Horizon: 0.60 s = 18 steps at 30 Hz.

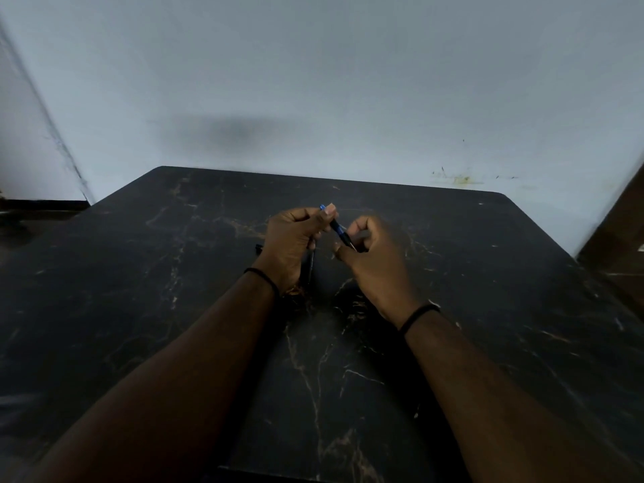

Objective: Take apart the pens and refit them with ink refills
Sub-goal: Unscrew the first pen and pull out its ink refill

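Both forearms reach in from the near edge of the dark marbled table (488, 308), each wrist wearing a black band. Above the table's middle, the right hand (374, 263) curls its fingers around the lower tip of a blue pen (337, 227). The left hand (291, 245) pinches the pen's upper end. A dark pen (310, 268) lies beneath the left hand. Beyond the far edge stands a pale wall (348, 81).

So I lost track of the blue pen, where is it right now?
In the head view the blue pen sits mid-frame above the dark table, held between the left hand and the right hand.
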Motion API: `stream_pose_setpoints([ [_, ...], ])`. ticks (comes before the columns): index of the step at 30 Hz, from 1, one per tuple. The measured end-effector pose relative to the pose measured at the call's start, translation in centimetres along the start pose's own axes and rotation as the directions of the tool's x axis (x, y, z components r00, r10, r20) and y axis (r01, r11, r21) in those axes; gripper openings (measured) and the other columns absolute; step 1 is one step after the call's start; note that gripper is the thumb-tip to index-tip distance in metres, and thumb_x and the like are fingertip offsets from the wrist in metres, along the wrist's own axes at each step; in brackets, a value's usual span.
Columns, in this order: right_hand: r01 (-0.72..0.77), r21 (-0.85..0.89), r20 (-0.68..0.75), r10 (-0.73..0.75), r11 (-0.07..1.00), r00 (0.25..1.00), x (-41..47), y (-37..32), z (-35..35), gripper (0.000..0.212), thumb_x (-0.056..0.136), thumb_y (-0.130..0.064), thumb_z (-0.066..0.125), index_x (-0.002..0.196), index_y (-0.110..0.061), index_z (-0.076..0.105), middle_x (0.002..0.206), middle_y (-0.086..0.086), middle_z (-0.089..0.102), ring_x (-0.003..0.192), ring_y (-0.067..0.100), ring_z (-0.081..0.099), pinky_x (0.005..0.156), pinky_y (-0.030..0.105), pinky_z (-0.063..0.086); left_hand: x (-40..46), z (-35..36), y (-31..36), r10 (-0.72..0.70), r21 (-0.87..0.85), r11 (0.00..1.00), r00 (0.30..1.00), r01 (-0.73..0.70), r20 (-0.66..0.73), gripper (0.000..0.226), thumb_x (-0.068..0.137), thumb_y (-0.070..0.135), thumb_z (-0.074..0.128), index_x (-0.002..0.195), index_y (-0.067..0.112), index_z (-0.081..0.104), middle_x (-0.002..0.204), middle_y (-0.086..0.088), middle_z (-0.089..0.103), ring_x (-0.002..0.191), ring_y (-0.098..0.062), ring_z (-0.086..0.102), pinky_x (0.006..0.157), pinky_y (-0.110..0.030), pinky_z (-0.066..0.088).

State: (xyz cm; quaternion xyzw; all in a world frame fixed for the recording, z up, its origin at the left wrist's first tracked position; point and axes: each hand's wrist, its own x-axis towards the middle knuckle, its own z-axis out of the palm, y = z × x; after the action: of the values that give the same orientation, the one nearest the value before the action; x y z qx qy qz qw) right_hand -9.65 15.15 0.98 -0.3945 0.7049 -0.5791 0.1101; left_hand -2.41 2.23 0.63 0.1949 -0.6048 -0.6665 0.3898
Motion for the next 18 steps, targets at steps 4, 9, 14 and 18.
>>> stream_pose_setpoints([
  [4, 0.003, 0.015, -0.008, -0.003, 1.000, 1.000, 0.0, 0.1, 0.1, 0.015, 0.092, -0.029, 0.068, 0.102, -0.019, 0.064, 0.092, 0.004, 0.071, 0.085, 0.018, 0.067, 0.073, 0.031, 0.051, 0.1, 0.0, -0.1, -0.008, 0.016, 1.000, 1.000, 0.008, -0.019, 0.031, 0.085, 0.026, 0.071, 0.094, -0.004, 0.071, 0.067, -0.001, 0.064, 0.058, -0.011, 0.044, 0.050, -0.021, 0.038],
  [9, 0.048, -0.095, -0.024, -0.050, 0.994, 0.998, 0.3, 0.7, 0.3, 0.014, 0.098, -0.029, 0.059, 0.094, -0.019, 0.068, 0.084, 0.003, 0.071, 0.079, 0.018, 0.067, 0.068, 0.031, 0.050, -0.2, 0.0, 0.5, -0.007, 0.017, 1.000, 0.999, 0.007, -0.032, 0.028, 0.088, 0.023, 0.069, 0.095, -0.004, 0.070, 0.074, -0.006, 0.063, 0.059, -0.011, 0.044, 0.049, -0.019, 0.038],
  [14, 0.093, -0.164, -0.051, -0.102, 0.982, 0.993, 0.6, 1.8, 0.4, 0.015, 0.091, -0.033, 0.059, 0.080, -0.026, 0.065, 0.073, -0.006, 0.067, 0.066, 0.009, 0.063, 0.061, 0.028, 0.050, -0.5, 0.0, 1.4, -0.005, -0.024, 1.000, 0.997, 0.003, -0.082, 0.020, 0.091, 0.021, 0.065, 0.091, 0.002, 0.070, 0.075, -0.006, 0.061, 0.058, -0.011, 0.041, 0.051, -0.023, 0.034],
  [18, 0.154, -0.247, -0.084, -0.179, 0.957, 0.980, 0.7, 2.2, 0.4, 0.019, 0.084, -0.048, 0.051, 0.085, -0.031, 0.060, 0.069, -0.009, 0.062, 0.064, 0.006, 0.059, 0.055, 0.028, 0.050, -0.4, -0.5, 1.8, 0.003, -0.056, 0.998, 0.986, -0.013, -0.167, 0.021, 0.092, 0.023, 0.063, 0.089, 0.003, 0.067, 0.073, -0.003, 0.059, 0.055, -0.010, 0.038, 0.048, -0.022, 0.032],
])
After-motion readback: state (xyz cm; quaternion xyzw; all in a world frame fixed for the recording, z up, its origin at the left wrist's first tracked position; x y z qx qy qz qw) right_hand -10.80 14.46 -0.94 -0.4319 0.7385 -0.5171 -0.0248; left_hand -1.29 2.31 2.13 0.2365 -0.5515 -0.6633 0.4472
